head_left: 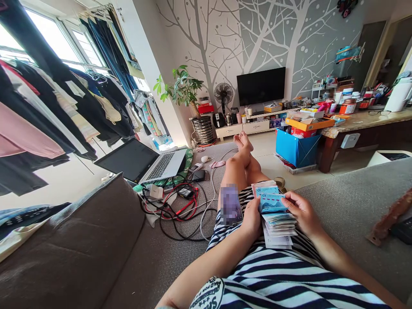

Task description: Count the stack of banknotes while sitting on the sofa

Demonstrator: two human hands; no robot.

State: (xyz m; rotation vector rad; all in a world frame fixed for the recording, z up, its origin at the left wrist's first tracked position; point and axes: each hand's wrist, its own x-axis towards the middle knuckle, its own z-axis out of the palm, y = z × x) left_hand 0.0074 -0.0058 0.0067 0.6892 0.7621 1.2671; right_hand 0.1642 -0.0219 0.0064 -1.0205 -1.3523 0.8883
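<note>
A thick stack of banknotes (279, 225) is held over my lap. My left hand (252, 216) grips its left side, with the thumb along the edge of a blue note marked 10. At the upper right corner of that blue note, my right hand (301, 210) has its thumb and fingers closed on the paper. Pink and blue notes fan out beyond the top, and paler ones hang below toward my body. A phone (231, 204), its screen blurred, lies on my striped clothing left of my left hand.
On the sofa to the left are an open laptop (164, 166), tangled cables (183, 206) and a grey cushion (74, 244). A blue storage box (296, 148) stands beside a cluttered table (360, 120). Clothes hang at the far left; a television (261, 86) is ahead.
</note>
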